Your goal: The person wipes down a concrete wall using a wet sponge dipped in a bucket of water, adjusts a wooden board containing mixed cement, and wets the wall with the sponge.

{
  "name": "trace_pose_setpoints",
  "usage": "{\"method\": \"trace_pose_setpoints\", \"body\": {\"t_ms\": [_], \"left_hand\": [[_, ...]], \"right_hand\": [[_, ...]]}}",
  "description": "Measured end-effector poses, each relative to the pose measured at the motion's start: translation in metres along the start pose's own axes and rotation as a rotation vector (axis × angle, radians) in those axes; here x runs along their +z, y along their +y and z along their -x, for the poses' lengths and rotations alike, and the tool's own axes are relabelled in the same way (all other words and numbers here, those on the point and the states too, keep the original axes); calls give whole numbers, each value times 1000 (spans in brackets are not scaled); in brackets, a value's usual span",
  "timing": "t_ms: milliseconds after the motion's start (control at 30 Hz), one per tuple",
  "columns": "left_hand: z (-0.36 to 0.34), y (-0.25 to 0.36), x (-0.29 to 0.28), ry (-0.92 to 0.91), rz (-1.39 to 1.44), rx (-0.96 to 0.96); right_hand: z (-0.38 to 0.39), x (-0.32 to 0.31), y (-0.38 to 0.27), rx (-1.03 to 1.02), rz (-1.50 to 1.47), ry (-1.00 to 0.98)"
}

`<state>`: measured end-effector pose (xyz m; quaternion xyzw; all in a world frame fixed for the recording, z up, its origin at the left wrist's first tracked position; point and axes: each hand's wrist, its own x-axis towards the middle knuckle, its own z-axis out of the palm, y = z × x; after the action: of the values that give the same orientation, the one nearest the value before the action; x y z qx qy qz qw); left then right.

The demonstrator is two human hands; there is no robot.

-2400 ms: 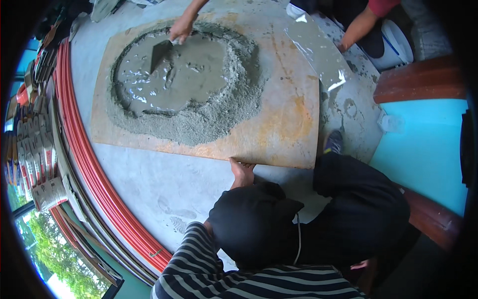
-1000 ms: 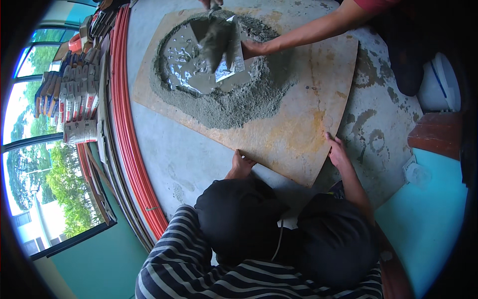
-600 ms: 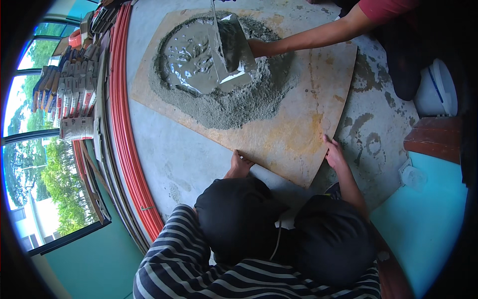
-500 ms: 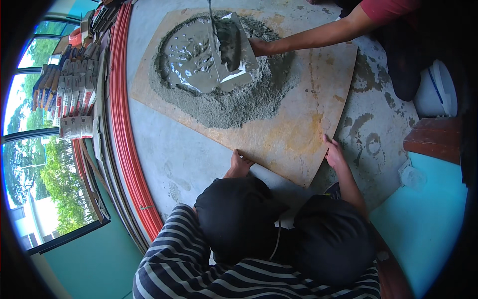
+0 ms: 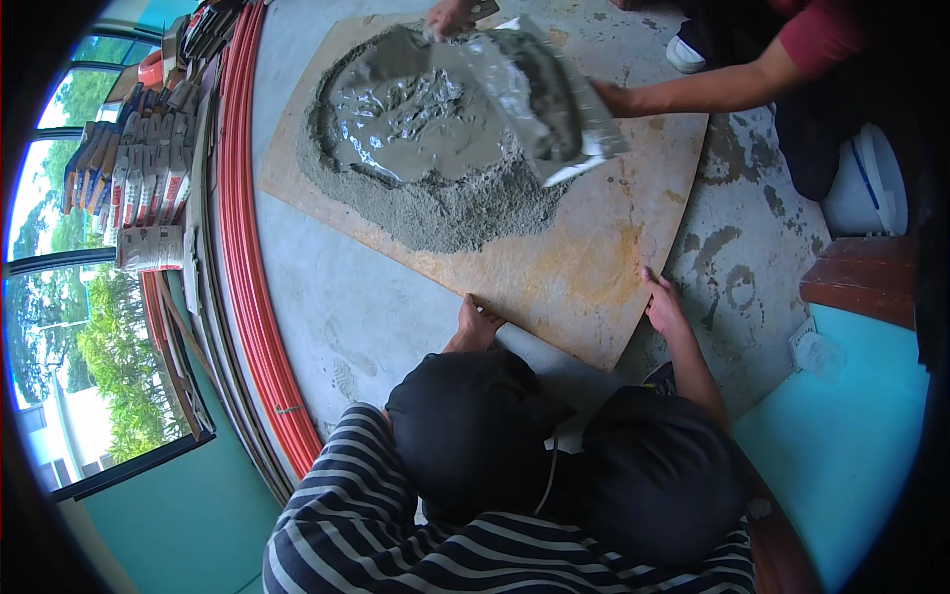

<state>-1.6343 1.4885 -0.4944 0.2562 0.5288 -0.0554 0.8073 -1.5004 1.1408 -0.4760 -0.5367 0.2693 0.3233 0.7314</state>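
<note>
My left hand (image 5: 476, 323) grips the near edge of a tan wooden board (image 5: 604, 247) lying on the floor. Farther right, my right hand (image 5: 665, 303) is closed on the board's right edge near its corner. Wet grey mortar (image 5: 416, 124) lies in a shallow pool on the board, ringed by drier mix (image 5: 435, 218). Across from me a co-worker's hand (image 5: 614, 97) holds a flat mortar board (image 5: 594, 139) tilted, with grey mortar on it. The co-worker's other hand (image 5: 450, 18) is at the far edge of the pool with a tool (image 5: 485, 10), partly cut off.
Long red pipes (image 5: 252, 218) run along the left wall, with stacked bags (image 5: 148, 188) beside the windows. A white bucket (image 5: 866, 188) stands at right, by the co-worker's knee. A brown ledge (image 5: 861, 279) adjoins the turquoise wall (image 5: 841, 416). Wet stains mark the concrete floor (image 5: 742, 257).
The co-worker's mortar board has swung right and away from the pool's middle, blurred by motion. The co-worker's tool hand has come into view at the top. My hands have stayed in place.
</note>
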Motion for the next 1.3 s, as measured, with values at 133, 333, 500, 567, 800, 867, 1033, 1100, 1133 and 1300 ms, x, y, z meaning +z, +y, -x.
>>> {"method": "trace_pose_setpoints", "body": {"t_ms": [133,333,500,567,800,867,1033,1100,1133,1300], "left_hand": [[-1,-3,-1,1,0,-5],[-1,0,-2,23,1,9],[2,-1,3,28,2,2],[3,-1,5,19,-10,-3],[3,-2,3,5,-20,-1],[-2,-2,-2,36,23,16],[-35,58,-67,99,185,379],[-37,74,-55,110,239,325],[-39,84,-56,102,225,328],[-53,103,-46,186,93,338]], "right_hand": [[-1,-3,2,13,10,20],[-3,0,2,21,8,18],[2,1,0,24,4,44],[2,-2,0,0,4,40],[1,-2,-1,-31,34,3],[3,-6,-2,-45,56,11],[15,17,-41,21,-83,-113],[19,0,-64,153,-85,-284],[15,-1,-67,144,-99,-282],[6,5,-64,129,198,-223]]}}
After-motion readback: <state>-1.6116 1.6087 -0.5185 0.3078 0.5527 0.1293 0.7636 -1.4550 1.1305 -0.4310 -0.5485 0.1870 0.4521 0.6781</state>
